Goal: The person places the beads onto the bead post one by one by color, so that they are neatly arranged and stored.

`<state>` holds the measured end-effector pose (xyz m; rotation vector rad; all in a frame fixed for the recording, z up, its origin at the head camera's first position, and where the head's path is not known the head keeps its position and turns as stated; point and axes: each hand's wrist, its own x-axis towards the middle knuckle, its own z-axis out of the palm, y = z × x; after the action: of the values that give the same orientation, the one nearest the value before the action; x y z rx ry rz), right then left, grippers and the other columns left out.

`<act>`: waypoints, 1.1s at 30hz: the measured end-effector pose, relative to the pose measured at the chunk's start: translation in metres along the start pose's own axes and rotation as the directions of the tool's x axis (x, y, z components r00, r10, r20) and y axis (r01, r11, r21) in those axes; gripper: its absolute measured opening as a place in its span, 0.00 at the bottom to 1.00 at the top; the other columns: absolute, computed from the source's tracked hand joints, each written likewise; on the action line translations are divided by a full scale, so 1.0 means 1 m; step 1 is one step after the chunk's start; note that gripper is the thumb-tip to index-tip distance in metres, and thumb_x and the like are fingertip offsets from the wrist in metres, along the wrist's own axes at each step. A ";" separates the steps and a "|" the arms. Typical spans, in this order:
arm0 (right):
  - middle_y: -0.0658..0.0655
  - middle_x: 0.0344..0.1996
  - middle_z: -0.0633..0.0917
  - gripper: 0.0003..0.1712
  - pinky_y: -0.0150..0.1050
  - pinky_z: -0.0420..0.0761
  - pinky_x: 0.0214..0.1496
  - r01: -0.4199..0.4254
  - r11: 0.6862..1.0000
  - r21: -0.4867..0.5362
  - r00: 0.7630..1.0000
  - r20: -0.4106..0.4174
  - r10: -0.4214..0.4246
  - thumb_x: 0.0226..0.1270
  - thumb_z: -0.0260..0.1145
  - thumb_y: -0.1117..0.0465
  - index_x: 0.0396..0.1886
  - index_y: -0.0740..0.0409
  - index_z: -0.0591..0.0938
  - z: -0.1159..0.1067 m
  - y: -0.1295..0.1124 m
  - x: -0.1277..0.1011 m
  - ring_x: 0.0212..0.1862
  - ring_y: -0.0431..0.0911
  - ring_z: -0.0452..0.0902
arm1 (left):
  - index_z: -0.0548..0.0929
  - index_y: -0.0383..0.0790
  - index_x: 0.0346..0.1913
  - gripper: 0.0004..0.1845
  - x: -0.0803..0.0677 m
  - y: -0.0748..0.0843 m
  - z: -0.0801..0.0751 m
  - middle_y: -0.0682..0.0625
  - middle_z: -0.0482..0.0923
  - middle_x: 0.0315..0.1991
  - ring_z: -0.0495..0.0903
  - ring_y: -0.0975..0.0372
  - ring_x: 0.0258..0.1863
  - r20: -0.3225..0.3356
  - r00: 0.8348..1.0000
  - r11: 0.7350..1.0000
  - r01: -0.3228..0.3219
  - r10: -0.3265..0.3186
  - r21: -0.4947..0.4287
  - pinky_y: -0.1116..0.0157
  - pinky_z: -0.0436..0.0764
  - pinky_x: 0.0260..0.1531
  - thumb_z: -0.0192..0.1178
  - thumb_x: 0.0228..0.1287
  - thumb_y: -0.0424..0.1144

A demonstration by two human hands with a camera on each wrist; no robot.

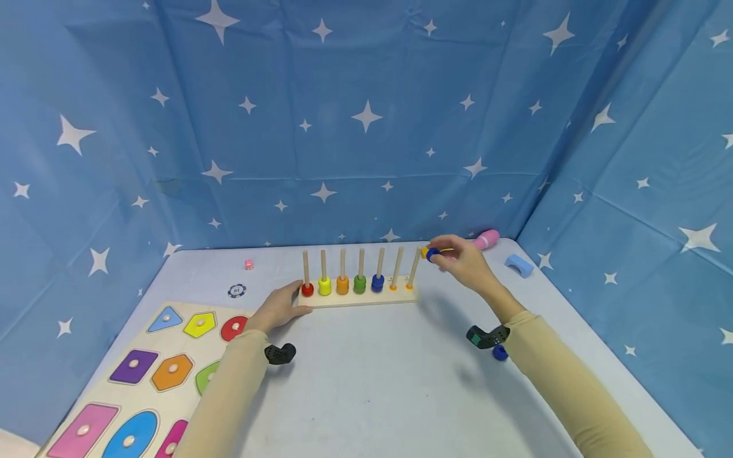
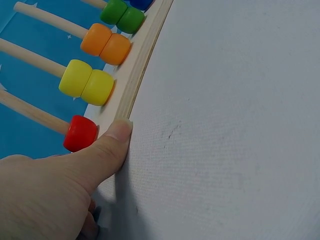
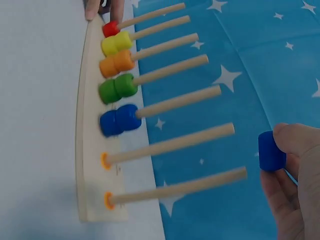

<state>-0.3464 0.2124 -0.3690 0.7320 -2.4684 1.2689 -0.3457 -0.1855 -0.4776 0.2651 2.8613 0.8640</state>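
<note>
A wooden peg board [image 1: 357, 300] with several upright pegs stands on the table. Its left peg carries one red bead [image 2: 81, 133]; yellow beads [image 2: 86, 82], orange beads [image 2: 106, 44], green beads [image 3: 118, 88] and blue beads [image 3: 120, 120] sit in pairs on others. The two rightmost pegs are bare. My left hand [image 1: 280, 306] grips the board's left end, thumb along the front edge. Between thumb and fingers, my right hand [image 1: 465, 262] pinches a loose blue bead [image 3: 271, 151], raised beside the tip of the rightmost peg.
A shape puzzle board [image 1: 140, 337] lies at the left. Behind are a pink die [image 1: 249, 264] and a poker chip [image 1: 237, 291]. To the right are a pink-handled object [image 1: 487, 239], a light blue arch block [image 1: 519, 265] and another blue bead [image 1: 500, 352] near the right wrist.
</note>
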 end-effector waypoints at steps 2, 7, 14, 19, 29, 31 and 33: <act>0.65 0.46 0.82 0.18 0.35 0.83 0.44 -0.002 1.000 -0.001 1.000 -0.008 0.002 0.63 0.65 0.67 0.51 0.69 0.77 0.010 0.002 0.013 0.46 0.58 0.80 | 0.56 0.33 0.72 0.45 0.000 0.000 0.000 0.37 0.57 0.70 0.55 0.45 0.69 0.001 1.000 1.000 0.003 -0.003 0.001 0.48 0.56 0.67 0.66 0.58 0.48; 0.61 0.45 0.83 0.18 0.43 0.81 0.51 0.030 1.000 -0.007 0.999 -0.012 -0.030 0.62 0.67 0.65 0.51 0.66 0.78 0.037 0.000 0.037 0.47 0.52 0.80 | 0.56 0.33 0.72 0.44 -0.001 0.000 0.000 0.36 0.57 0.69 0.55 0.44 0.69 -0.003 1.000 1.000 -0.005 0.005 0.001 0.48 0.57 0.67 0.66 0.59 0.48; 0.57 0.45 0.83 0.18 0.39 0.81 0.51 0.014 1.000 -0.005 0.998 0.056 -0.013 0.63 0.66 0.63 0.52 0.61 0.78 0.068 -0.009 0.058 0.46 0.47 0.80 | 0.57 0.32 0.71 0.44 -0.001 0.000 0.000 0.36 0.59 0.69 0.57 0.44 0.68 -0.015 1.000 1.000 -0.016 0.016 0.005 0.47 0.57 0.67 0.66 0.58 0.47; 0.55 0.45 0.83 0.18 0.38 0.81 0.50 -0.018 0.999 -0.051 0.996 0.081 0.022 0.63 0.66 0.63 0.52 0.59 0.78 0.076 -0.010 0.063 0.45 0.46 0.80 | 0.57 0.32 0.71 0.44 0.002 -0.001 0.001 0.36 0.58 0.69 0.56 0.44 0.68 -0.017 1.000 0.999 -0.022 0.023 0.023 0.48 0.57 0.67 0.66 0.59 0.49; 0.58 0.46 0.83 0.16 0.38 0.81 0.51 0.001 0.997 -0.076 0.998 0.062 0.004 0.63 0.66 0.63 0.51 0.60 0.78 0.077 -0.006 0.063 0.45 0.47 0.80 | 0.57 0.32 0.71 0.44 0.002 -0.002 0.001 0.36 0.58 0.69 0.56 0.44 0.68 -0.023 1.000 0.999 -0.021 0.021 0.026 0.48 0.57 0.67 0.66 0.58 0.48; 0.59 0.45 0.83 0.16 0.39 0.81 0.51 0.021 0.998 -0.061 0.999 0.049 -0.018 0.63 0.66 0.65 0.50 0.60 0.79 0.076 -0.005 0.062 0.45 0.48 0.80 | 0.57 0.33 0.71 0.44 0.002 -0.002 0.001 0.36 0.58 0.69 0.56 0.44 0.68 -0.022 1.000 1.000 -0.021 0.022 0.022 0.49 0.57 0.67 0.66 0.59 0.48; 0.59 0.44 0.84 0.15 0.39 0.81 0.50 0.034 0.998 -0.050 0.999 0.034 -0.032 0.62 0.66 0.65 0.49 0.60 0.79 0.074 -0.004 0.061 0.45 0.48 0.80 | 0.57 0.33 0.71 0.44 0.003 -0.003 0.001 0.36 0.58 0.69 0.56 0.44 0.68 -0.019 1.000 0.999 -0.022 0.022 0.024 0.49 0.57 0.67 0.66 0.59 0.48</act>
<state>-0.3960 0.1312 -0.3817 0.7836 -2.4944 1.1881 -0.3484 -0.1871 -0.4804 0.2928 2.8934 0.8421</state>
